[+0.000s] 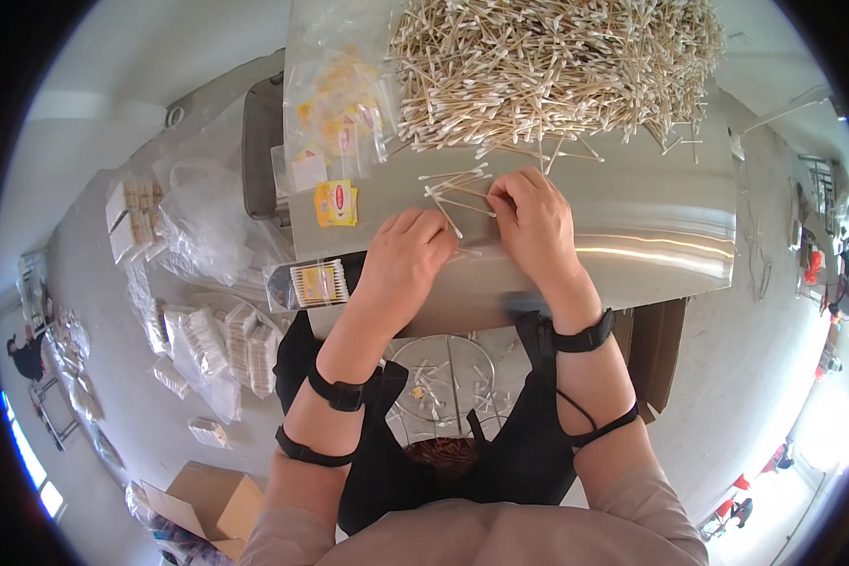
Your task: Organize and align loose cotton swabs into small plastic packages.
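A few loose cotton swabs (460,196) lie crossed on the metal tabletop (632,203) between my hands. My right hand (538,222) is at their right side, thumb and fingers pinched at the swab ends. On their left, my left hand (404,257) is closed with its fingertips pressed together beside a swab tip; anything inside it is hidden. Beyond both hands rises a large heap of cotton swabs (557,71) with wooden sticks and white tips. A clear pack of cotton swabs (319,283) with a yellow label sits left of my left wrist.
Clear plastic bags (344,104) with yellow cards and a stack of yellow cards (336,203) lie at the table's left. A grey bin (264,146) stands beside the table. On the floor are bundled swab packs (198,340) and an open cardboard box (208,505).
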Motion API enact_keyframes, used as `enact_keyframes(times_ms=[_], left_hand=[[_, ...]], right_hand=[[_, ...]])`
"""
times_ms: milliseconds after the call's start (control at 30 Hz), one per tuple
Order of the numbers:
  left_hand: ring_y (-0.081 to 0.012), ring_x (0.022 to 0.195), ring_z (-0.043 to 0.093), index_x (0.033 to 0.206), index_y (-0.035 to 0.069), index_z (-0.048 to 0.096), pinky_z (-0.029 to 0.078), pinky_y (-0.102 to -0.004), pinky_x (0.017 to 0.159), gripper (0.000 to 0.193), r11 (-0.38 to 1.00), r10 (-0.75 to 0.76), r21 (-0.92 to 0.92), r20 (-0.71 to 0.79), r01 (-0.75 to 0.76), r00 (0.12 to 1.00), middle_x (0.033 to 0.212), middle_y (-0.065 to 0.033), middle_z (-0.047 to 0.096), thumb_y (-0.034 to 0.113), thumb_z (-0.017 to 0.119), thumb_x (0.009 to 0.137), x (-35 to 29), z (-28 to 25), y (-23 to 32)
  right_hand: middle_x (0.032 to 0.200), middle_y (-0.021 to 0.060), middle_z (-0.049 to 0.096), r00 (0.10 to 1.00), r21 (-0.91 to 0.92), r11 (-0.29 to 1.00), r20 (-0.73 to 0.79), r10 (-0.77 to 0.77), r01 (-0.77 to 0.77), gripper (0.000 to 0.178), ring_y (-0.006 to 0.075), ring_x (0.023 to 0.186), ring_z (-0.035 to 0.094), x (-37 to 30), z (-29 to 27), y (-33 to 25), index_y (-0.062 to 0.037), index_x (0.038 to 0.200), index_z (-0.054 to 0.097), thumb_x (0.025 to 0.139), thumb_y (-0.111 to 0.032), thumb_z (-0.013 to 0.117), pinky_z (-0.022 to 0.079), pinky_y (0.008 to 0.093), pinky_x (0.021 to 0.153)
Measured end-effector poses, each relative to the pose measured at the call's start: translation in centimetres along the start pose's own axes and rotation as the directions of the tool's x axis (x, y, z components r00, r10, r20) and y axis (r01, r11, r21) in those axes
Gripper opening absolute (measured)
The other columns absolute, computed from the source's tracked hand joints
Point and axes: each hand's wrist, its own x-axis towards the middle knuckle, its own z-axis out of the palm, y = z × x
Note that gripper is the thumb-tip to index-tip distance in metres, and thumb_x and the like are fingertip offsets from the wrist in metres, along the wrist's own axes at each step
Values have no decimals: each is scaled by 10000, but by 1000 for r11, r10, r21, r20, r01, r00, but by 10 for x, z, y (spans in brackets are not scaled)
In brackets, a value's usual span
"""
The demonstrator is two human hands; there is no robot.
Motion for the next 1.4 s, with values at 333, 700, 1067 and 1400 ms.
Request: enact_keyframes(times_ms=[333, 700, 1067, 1400], left_hand=[[-288, 943, 597, 925, 63, 657, 485, -420, 825, 242, 998, -53, 10, -142, 55, 988, 959, -67, 613, 100, 764, 711, 4, 4, -8], [-289, 862, 583, 876, 74, 637, 471, -416, 768, 158, 990, -68, -132, -191, 43, 979, 887, -44, 603, 88, 736, 754, 5, 14, -7], [-324, 815, 578, 825, 38, 633, 473, -429, 726, 132, 942, -332, -150, -267, 301, 905, 836, -102, 597, 31, 731, 737, 5, 14, -24], [-305, 814, 585, 818, 50, 661, 467, -411, 714, 105, 954, -288, -183, -359, 236, 888, 842, -82, 601, -1, 719, 747, 8, 12, -30]], right_hand=[[840, 63, 584, 997, -31, 998, 52, -57, 59, 132, 291, 850, 603, -3, 1, -3, -90, 816, 619, 747, -40, 720, 508, 410, 703], [835, 62, 592, 991, 10, 995, 88, -104, 103, 102, 295, 833, 608, -3, 6, -6, -88, 813, 635, 759, -51, 713, 512, 409, 689], [942, 76, 612, 993, -33, 997, -95, -68, 65, 206, 303, 892, 619, 11, 8, -10, -90, 943, 673, 750, -46, 731, 523, 407, 721], [822, 58, 573, 992, 14, 994, 57, -111, 110, 115, 291, 821, 600, 6, 10, -4, -95, 789, 653, 722, -30, 720, 513, 406, 683]])
